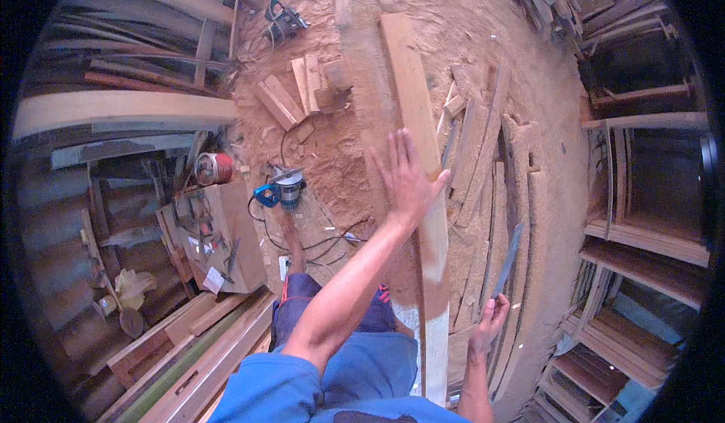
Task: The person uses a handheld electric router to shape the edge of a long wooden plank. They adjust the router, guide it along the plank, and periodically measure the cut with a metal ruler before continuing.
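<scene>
Sawdust-strewn floor (325,147) | plank (412,68) runs lengthwise away | left grip (406,180) open, flat atop it | right grip (491,319) to plank's right, closed on thin grey strip (510,258)

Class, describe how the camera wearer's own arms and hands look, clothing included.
The left hand and right hand are bare, with no gloves or wristbands showing. A short blue sleeve shows on the left side. The left forearm and right forearm are uncovered; on the right side, no sleeve can be made out.
</scene>
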`<control>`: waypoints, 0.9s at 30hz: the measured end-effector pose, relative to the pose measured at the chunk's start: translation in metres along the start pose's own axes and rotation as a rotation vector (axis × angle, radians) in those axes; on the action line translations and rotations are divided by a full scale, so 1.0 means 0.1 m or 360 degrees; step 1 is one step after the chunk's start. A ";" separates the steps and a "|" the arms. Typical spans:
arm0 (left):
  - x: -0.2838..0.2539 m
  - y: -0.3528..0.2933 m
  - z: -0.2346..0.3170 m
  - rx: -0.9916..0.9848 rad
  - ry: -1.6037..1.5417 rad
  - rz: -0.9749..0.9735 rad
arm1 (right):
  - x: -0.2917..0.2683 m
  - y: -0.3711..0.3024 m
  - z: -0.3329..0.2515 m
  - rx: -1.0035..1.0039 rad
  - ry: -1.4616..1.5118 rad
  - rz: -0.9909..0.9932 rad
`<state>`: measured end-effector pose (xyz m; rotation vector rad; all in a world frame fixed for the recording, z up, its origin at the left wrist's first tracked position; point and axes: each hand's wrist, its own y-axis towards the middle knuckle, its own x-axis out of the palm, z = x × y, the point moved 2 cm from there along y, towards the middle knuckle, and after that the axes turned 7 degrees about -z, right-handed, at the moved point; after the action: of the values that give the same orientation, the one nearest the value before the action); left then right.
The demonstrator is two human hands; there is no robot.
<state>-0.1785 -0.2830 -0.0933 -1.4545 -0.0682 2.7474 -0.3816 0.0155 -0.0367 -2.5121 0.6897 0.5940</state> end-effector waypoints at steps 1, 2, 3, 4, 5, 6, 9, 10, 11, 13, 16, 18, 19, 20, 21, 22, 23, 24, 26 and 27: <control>-0.04 0.06 -0.05 0.0000 0.0003 -0.0122 | 0.08 -0.06 -0.16 0.0007 0.0045 -0.0033; -0.09 0.08 -0.10 0.0036 -0.0008 -0.0118 | 0.19 -0.12 -0.31 -0.0025 0.0089 -0.0093; -0.17 0.04 -0.21 0.0091 -0.0014 -0.0019 | 0.34 -0.21 -0.47 -0.0048 0.0145 -0.0167; -0.24 -0.06 -0.37 0.0081 -0.0193 -0.0076 | 0.51 -0.30 -0.62 -0.0077 0.0148 -0.0288; -0.31 -0.22 -0.53 0.0103 -0.0378 -0.0030 | 0.69 -0.41 -0.77 -0.0104 0.0158 -0.0405; -0.39 -0.39 -0.73 0.0134 -0.0568 0.0027 | 0.89 -0.50 -0.92 -0.0138 0.0190 -0.0503; -0.68 -1.23 -1.46 0.0230 -0.1557 -0.0378 | 1.70 -0.75 -1.29 -0.0179 0.0236 -0.0975; -0.82 -1.54 -1.72 0.0314 -0.1649 -0.0550 | 2.00 -0.82 -1.38 -0.0171 0.0203 -0.1127; -0.99 -1.85 -1.99 0.0337 -0.1659 -0.0592 | 2.39 -0.90 -1.43 -0.0135 0.0307 -0.1195; -1.29 -2.30 -2.54 0.0317 -0.1523 -0.0584 | 3.12 -1.05 -1.49 0.0020 0.0359 -0.1427; -1.57 -2.64 -3.43 0.0185 -0.1071 -0.0425 | 4.33 -1.40 -1.36 0.0137 0.0227 -0.1588; -1.62 -2.74 -4.11 0.0098 -0.0778 -0.0452 | 5.06 -1.58 -1.18 0.0085 -0.0046 -0.1927; -1.64 -2.80 -4.45 -0.0017 -0.0761 -0.0314 | 5.40 -1.65 -1.06 0.0066 -0.0184 -0.2075; -1.62 -2.87 -4.80 -0.0159 -0.0693 -0.0308 | 5.79 -1.66 -0.92 -0.0036 -0.0213 -0.2162; -1.60 -2.96 -5.17 -0.0291 -0.0629 -0.0312 | 6.20 -1.64 -0.76 -0.0135 -0.0240 -0.2235; -1.54 -3.06 -5.52 -0.0415 -0.0576 -0.0320 | 6.60 -1.57 -0.58 -0.0317 -0.0242 -0.2308; -1.49 -3.13 -5.90 -0.0511 -0.0490 -0.0162 | 7.08 -1.44 -0.37 -0.0326 -0.0358 -0.2398; -1.43 -3.20 -6.28 -0.0611 -0.0404 -0.0006 | 7.57 -1.29 -0.17 -0.0414 -0.0443 -0.2496; -1.27 -3.44 -6.91 -0.0894 -0.0187 0.0010 | 8.36 -1.00 0.28 -0.0583 -0.1217 -0.2266; -1.19 -3.56 -7.22 -0.1036 -0.0141 0.0061 | 8.71 -0.87 0.48 -0.0905 -0.1598 -0.2152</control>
<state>0.4881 0.0833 -0.3815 -1.4290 -1.0286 2.9627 0.3335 -0.2048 -0.4933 -1.9675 -1.5379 1.3220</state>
